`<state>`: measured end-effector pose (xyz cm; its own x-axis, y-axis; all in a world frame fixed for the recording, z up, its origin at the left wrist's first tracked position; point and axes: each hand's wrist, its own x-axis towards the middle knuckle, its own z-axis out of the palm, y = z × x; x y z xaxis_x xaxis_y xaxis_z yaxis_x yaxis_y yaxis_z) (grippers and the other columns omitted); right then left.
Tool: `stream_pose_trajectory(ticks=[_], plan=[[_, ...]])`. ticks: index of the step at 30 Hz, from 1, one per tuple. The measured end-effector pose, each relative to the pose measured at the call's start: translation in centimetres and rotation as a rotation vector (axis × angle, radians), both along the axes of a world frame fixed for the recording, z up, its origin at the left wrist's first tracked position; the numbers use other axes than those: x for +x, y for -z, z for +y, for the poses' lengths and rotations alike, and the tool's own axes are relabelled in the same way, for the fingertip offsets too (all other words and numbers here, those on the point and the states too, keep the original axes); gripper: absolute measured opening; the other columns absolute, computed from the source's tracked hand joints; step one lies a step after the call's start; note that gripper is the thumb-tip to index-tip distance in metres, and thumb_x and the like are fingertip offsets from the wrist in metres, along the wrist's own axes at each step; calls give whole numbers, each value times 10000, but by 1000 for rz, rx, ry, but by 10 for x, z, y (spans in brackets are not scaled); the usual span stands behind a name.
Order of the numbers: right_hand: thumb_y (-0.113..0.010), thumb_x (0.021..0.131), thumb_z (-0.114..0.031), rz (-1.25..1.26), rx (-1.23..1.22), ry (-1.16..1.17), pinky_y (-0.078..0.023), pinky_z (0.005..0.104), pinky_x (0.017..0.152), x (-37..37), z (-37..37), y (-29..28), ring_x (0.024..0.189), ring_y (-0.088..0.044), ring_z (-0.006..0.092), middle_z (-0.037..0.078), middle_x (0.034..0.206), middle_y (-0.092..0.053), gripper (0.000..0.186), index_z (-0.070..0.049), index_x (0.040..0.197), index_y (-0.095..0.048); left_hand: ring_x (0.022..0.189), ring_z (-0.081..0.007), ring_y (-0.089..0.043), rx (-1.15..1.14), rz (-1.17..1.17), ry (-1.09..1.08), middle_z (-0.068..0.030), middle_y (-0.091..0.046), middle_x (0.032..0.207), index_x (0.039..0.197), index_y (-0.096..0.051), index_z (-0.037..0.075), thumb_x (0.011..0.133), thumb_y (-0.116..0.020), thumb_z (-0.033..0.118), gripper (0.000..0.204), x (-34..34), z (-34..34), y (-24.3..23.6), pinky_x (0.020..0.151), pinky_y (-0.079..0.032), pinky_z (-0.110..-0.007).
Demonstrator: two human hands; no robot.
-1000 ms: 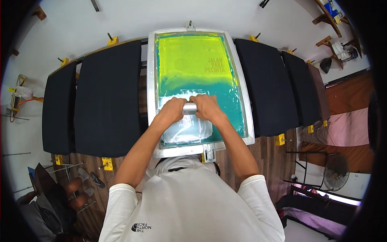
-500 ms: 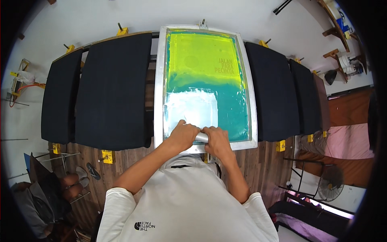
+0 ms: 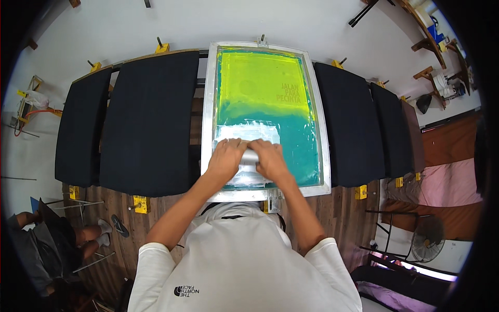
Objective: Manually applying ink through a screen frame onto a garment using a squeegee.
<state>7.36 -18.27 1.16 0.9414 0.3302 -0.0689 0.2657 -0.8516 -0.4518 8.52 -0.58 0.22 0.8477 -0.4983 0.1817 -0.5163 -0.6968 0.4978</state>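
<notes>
A silk-screen (image 3: 297, 136) in a silver metal frame (image 3: 325, 151) lies in front of me, yellow-green at its far half and teal at its near half. White ink (image 3: 254, 129) is spread over the near left part of the mesh. My left hand (image 3: 227, 157) and my right hand (image 3: 267, 160) are side by side over this ink, fingers wrapped round a silver squeegee (image 3: 249, 157). Only the middle of the squeegee shows between my hands; the fingers hide most of its top. Its lower edge on the mesh cannot be made out.
Black fabric-covered boards (image 3: 150, 122) stand in a row to the left, and more black boards (image 3: 349, 125) to the right, with yellow clamps (image 3: 141, 204) at their ends. A seated person (image 3: 57, 234) is at the lower left. A fan (image 3: 428, 239) stands at the lower right.
Both hands have slid the squeegee away from my body, from the near edge of the screen frame onto the white ink. The whole view has shifted slightly.
</notes>
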Motion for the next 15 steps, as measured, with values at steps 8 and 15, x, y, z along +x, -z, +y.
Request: stream_pose_trajectory(ticks=[8, 15], plan=[[-722, 594, 46, -53, 42, 55, -320, 500, 970, -78, -1, 32, 1208, -490, 278, 73, 1325, -526, 684, -117, 1238, -559, 1299, -371, -481, 151, -75, 47, -234, -563, 1317, 1316, -530, -26, 830, -553, -26, 487, -78, -3, 24, 1134, -317, -445], [-677, 661, 45, -96, -58, 44, -336, 507, 927, -46, -5, -11, 1078, -556, 275, 74, 1141, -598, 516, -125, 1143, -613, 1283, -344, -495, -47, 141, 78, -214, -555, 1335, 1320, -549, 18, 779, -516, -117, 559, -37, -4, -3, 1118, -336, -472]])
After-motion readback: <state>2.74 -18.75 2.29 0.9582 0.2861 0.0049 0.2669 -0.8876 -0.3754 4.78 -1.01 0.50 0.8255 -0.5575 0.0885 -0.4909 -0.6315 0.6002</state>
